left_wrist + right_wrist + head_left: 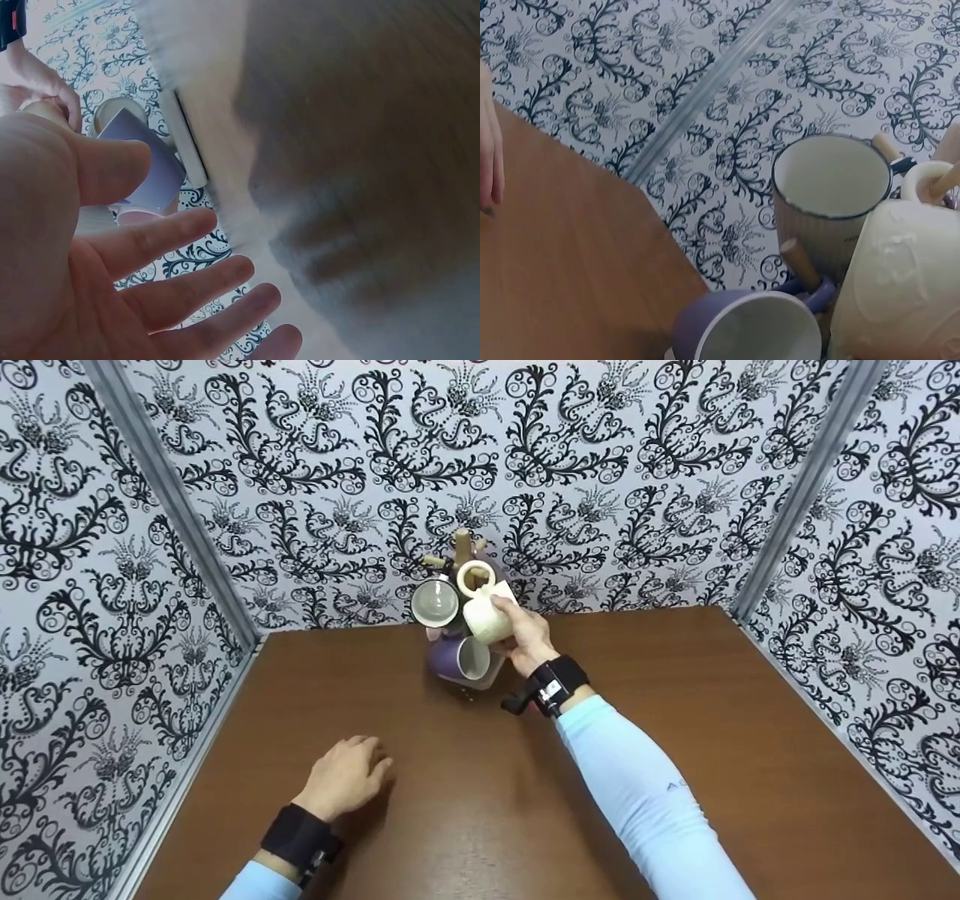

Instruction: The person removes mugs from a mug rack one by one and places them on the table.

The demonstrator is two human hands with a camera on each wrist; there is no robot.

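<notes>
My right hand (529,637) grips a cream mug (486,619) by its body at a wooden mug tree (463,547). Its round handle surrounds the end of a peg (949,182) in the right wrist view. Left of it hangs a dark-rimmed mug (435,604), its mouth facing up. Lower down, a purple mug (445,660) hangs tilted, its handle over another peg (801,264). Nearer the front left, my left hand (345,776) holds nothing, its fingers loosely spread over the brown table (450,810).
The tree's pale base (484,682) stands near the table's back edge. Patterned wall panels (337,472) enclose the back and sides, with grey metal posts (176,495) at the corners. Part of a pink mug (139,216) shows below the purple one in the left wrist view.
</notes>
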